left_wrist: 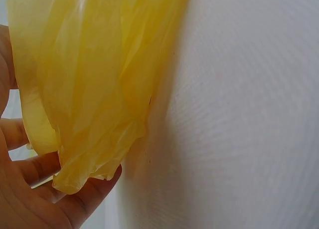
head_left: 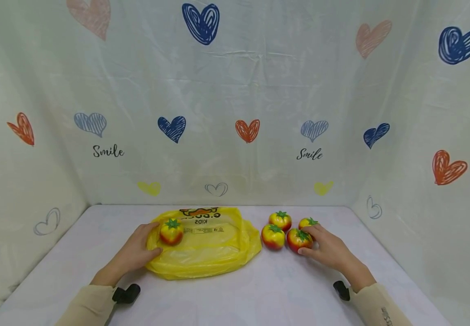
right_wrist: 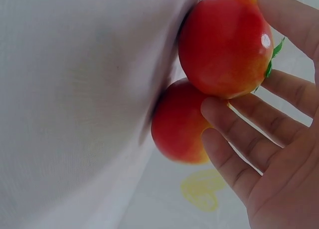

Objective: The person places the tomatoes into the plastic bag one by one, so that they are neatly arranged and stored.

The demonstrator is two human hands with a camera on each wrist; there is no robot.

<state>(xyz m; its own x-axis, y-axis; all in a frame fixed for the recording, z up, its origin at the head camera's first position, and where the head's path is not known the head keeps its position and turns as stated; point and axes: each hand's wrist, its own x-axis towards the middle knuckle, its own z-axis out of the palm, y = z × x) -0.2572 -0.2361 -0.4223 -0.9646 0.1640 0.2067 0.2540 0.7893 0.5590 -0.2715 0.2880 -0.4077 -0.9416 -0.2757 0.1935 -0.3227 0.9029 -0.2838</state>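
A yellow plastic bag (head_left: 202,262) with mirrored printing lies flat on the table. One red-and-yellow toy tomato (head_left: 171,232) sits over its left part. My left hand (head_left: 137,246) is at the bag's left edge, thumb and fingers spread apart, fingertips touching the crumpled plastic (left_wrist: 89,89). On the right, my right hand (head_left: 328,246) reaches over a toy tomato (head_left: 299,240), its thumb and a finger touching it on either side. Its fingers are loosely extended beside the red underside (right_wrist: 224,44). Another tomato (head_left: 308,222) is partly hidden behind this hand.
Two more toy tomatoes, one in front (head_left: 273,237) and one behind (head_left: 280,220), stand between the bag and my right hand. A white table (head_left: 267,290) carries everything. A white curtain (head_left: 255,99) printed with hearts encloses the back and sides.
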